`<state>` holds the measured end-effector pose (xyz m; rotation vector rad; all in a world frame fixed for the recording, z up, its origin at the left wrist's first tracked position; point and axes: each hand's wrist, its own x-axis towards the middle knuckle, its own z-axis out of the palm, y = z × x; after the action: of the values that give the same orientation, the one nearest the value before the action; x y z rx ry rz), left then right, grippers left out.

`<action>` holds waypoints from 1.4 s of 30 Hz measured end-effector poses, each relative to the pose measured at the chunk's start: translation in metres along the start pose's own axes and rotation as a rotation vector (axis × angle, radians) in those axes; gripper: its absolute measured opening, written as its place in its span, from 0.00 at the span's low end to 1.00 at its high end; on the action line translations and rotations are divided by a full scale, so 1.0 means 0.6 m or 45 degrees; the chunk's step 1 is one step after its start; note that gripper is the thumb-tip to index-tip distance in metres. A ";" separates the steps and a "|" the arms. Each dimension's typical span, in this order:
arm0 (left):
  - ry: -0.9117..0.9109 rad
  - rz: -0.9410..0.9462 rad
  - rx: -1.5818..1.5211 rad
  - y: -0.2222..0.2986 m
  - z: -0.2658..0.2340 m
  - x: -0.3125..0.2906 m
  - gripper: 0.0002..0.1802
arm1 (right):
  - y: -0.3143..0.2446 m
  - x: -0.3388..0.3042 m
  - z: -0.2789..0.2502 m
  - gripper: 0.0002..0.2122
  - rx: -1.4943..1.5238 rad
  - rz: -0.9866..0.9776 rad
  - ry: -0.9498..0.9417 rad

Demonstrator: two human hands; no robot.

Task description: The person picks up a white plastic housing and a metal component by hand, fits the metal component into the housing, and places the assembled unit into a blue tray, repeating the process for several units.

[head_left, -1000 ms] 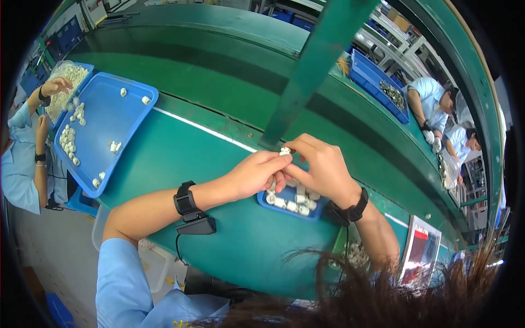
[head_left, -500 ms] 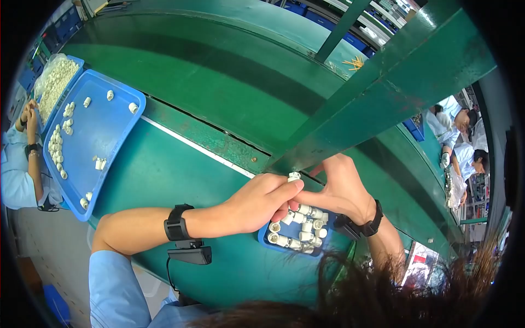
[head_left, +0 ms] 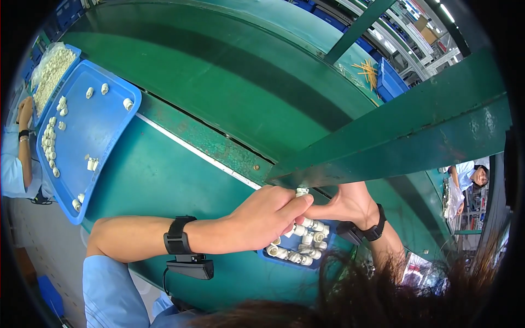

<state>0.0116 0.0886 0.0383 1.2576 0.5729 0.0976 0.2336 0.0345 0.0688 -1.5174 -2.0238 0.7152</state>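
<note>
A small white cylindrical fitting (head_left: 302,191) is pinched between the thumb and fingers of my left hand (head_left: 268,216), close to the foot of the green post. My right hand (head_left: 353,205) is beside it, its thumb stretched toward the left fingertips. The post covers the other right fingers, so their grip cannot be seen. Below both hands sits a small blue tray (head_left: 284,262), partly covered by my left hand, with several similar white fittings (head_left: 308,239) in it. Both my wrists wear black straps with small black devices.
A slanting green post (head_left: 394,142) rises just beyond my hands. At left lies a large blue tray (head_left: 112,134) with scattered white fittings, beside a bin heaped with small pale parts (head_left: 54,74). Co-workers sit at far left and far right. Thin wooden sticks (head_left: 369,72) lie at the back.
The view has shifted, so the post leans lower and my hands appear slightly lower. My left hand still pinches the fitting, and the right hand stays beside it.
</note>
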 end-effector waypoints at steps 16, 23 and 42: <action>0.026 0.253 0.313 -0.018 0.011 -0.009 0.16 | -0.032 -0.032 -0.014 0.31 -0.356 0.046 0.048; 0.035 0.535 0.584 -0.035 0.016 -0.015 0.17 | -0.068 -0.051 -0.023 0.20 -0.287 -0.262 0.067; -0.083 0.107 -0.365 -0.031 0.017 -0.006 0.25 | -0.048 -0.032 -0.015 0.20 0.113 0.273 0.018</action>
<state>0.0088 0.0721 0.0246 1.0021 0.4329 0.2009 0.2241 0.0100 0.0933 -1.6975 -1.8113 0.8633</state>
